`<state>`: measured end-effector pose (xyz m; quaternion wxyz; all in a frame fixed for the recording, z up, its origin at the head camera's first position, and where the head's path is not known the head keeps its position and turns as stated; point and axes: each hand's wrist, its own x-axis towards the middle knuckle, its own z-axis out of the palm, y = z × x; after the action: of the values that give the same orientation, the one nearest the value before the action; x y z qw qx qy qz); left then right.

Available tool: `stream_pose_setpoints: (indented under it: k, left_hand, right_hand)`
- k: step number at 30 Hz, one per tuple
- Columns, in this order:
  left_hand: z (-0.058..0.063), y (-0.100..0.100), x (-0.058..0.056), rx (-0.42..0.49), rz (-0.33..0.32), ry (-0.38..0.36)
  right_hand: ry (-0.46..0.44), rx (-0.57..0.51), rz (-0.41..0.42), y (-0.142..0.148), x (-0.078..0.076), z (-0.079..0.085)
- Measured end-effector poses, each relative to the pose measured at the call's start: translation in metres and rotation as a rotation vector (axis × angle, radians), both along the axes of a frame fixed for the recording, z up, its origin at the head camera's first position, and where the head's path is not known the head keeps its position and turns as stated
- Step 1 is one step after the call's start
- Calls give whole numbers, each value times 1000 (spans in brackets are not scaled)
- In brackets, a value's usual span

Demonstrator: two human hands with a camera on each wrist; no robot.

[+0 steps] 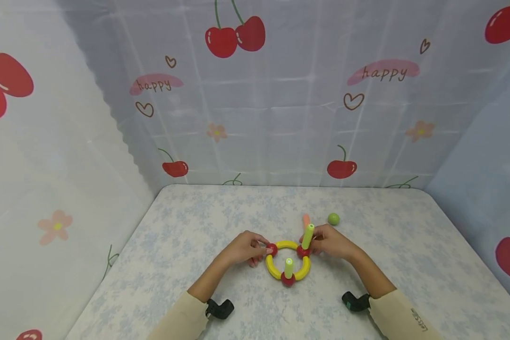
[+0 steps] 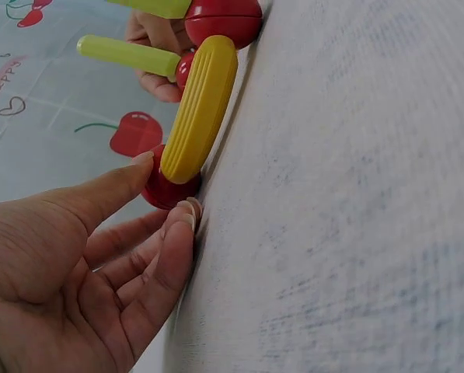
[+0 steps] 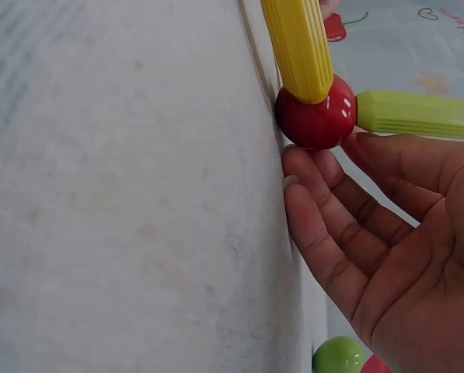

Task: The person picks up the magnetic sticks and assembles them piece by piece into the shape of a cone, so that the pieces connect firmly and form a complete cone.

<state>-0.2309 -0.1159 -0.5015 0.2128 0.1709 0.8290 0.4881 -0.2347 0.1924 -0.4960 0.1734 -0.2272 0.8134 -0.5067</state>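
A ring of yellow curved rods (image 1: 274, 269) joined by three red balls lies on the table in the head view. Light green rods stand up from the front red ball (image 1: 287, 280) and from the right red ball (image 3: 313, 124). My left hand (image 1: 243, 248) pinches the left red ball (image 2: 168, 192) between thumb and fingertips, its other fingers close along the tabletop. At the right ball, my right hand (image 1: 332, 242) holds on with thumb and fingertips, just below the right green rod (image 3: 418, 113). The front green rod (image 1: 289, 268) has no hand on it.
Behind the right hand lie a pink rod (image 1: 306, 220) and a green ball (image 1: 333, 218). The pale patterned table (image 1: 187, 208) meets a cherry-print curtain (image 1: 272, 113) at its back and sides. A black wrist camera (image 1: 221, 309) sits on the left sleeve, another camera (image 1: 355, 302) on the right.
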Motion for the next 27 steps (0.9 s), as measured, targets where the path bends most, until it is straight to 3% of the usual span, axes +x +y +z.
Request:
stream_pose_setpoints:
  k: [9,17,27]
  left_hand:
    - [-9,3,-2,19,41,46]
    - [-10,5,2,9,82,77]
    - [-14,7,1,-13,69,182]
  right_hand:
    - [1,-23,121,0,0,-4]
    - [-19,10,102,-3,2,-4]
    - [-56,10,106,-3,3,-3]
